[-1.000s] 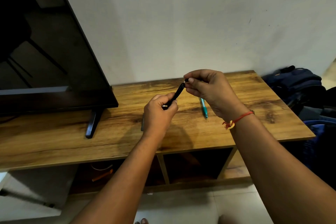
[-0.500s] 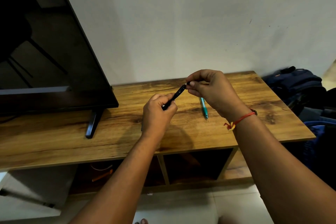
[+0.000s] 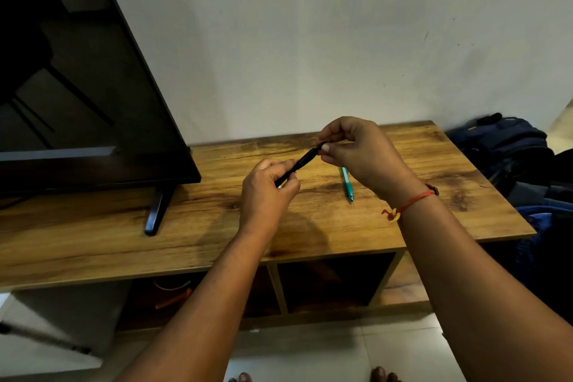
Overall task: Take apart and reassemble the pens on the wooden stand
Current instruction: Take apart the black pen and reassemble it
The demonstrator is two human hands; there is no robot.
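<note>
Head view: at a wooden desk (image 3: 434, 195) I hold a black pen (image 3: 305, 160) in the air above its top, slanted from low on my left to high on my right. My left hand (image 3: 266, 192) has its grip clamped on the lower end, fingers and thumb curled round the barrel. A small pale bit shows just under the thumb, too small to tell what it is. My right hand (image 3: 362, 155) has its grip pinched together on the upper end, thumb below and fingers curled over it. The middle of the pen shows bare between the two hands. A red thread (image 3: 414, 202) with a yellow knot is tied at my right wrist.

A teal pen (image 3: 347, 184) lies flat on the desk just below my right hand, its thin tip towards me and its far end hidden behind that hand. It is apart from the black pen.

On the left of the desk a TV (image 3: 77, 102) stands on a black foot (image 3: 156, 211), its screen dark. Under the top are open compartments (image 3: 331, 282); something orange (image 3: 175, 299) lies in the left one, dim. Dark blue bags (image 3: 508, 146) are piled by the desk's right end, against the pale wall (image 3: 310, 40). My toes (image 3: 243, 377) show at the bottom edge on the tiled floor.
</note>
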